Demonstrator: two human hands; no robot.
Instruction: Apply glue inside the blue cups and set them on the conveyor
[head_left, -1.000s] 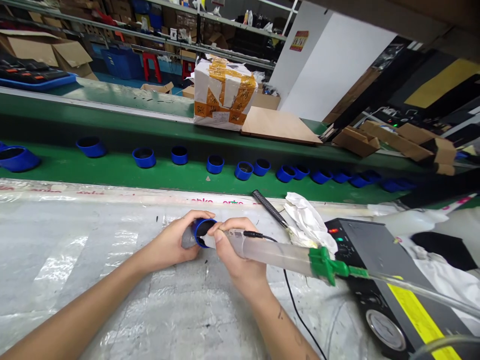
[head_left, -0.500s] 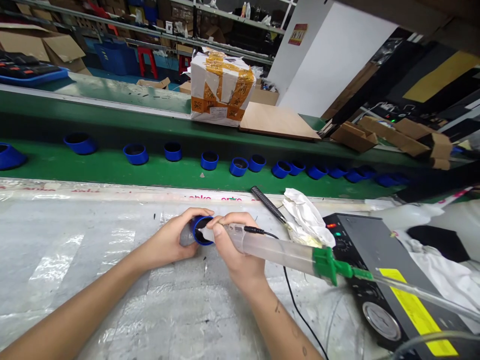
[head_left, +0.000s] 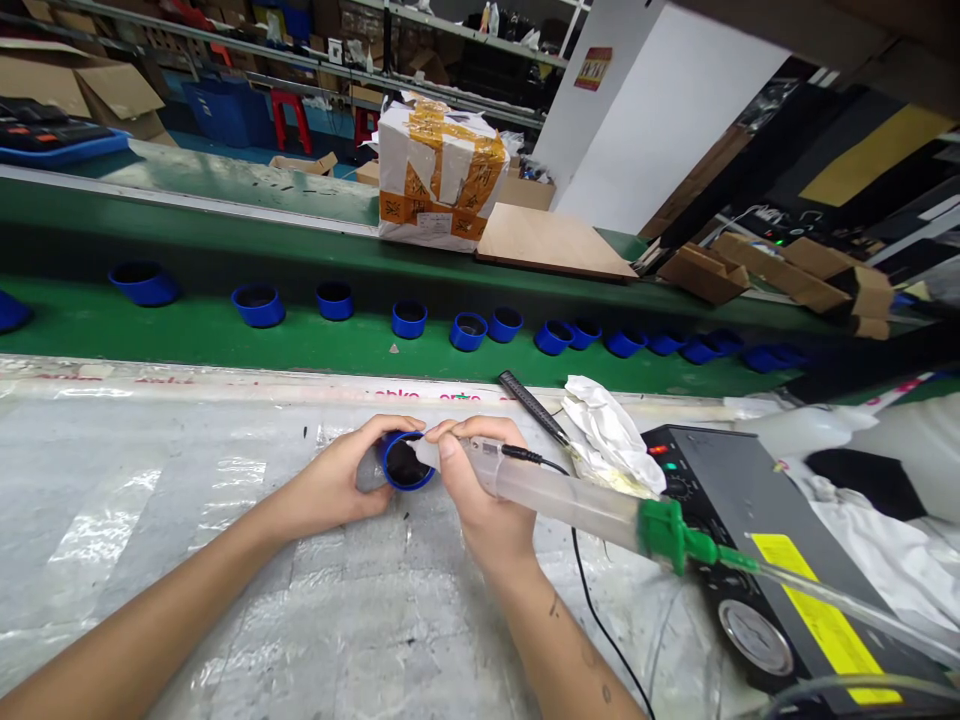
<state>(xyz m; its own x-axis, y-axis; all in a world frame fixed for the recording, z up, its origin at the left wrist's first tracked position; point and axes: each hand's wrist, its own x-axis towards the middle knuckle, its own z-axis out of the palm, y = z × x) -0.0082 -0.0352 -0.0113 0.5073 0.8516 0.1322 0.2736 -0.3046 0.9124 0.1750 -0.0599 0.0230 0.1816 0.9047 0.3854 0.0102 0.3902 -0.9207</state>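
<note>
My left hand (head_left: 350, 470) is wrapped round the left side of a blue cup (head_left: 430, 480) with a dark inside, which rests on the plastic-covered table. In my right hand (head_left: 484, 490) is a clear dispensing syringe (head_left: 570, 504), gripped near its front end. Its pale nozzle tip lies over the cup's opening, at the right part of the rim. A green adapter (head_left: 664, 535) caps the syringe's back end and joins a clear air hose. A black cable (head_left: 525, 455) plugs in near my fingers. Whether anything leaves the tip is too small to tell.
Several blue cups (head_left: 409, 320) line the green conveyor (head_left: 360, 350) behind the table. To the right stand a grey dispenser box (head_left: 731, 520) with a round gauge, crumpled white tissue (head_left: 611, 430) and a black-handled tool (head_left: 534, 408). A taped carton (head_left: 442, 175) sits on the ledge beyond.
The syringe and my right hand have shifted slightly right, so more of the held cup's inside shows. The cups on the conveyor have moved left.
</note>
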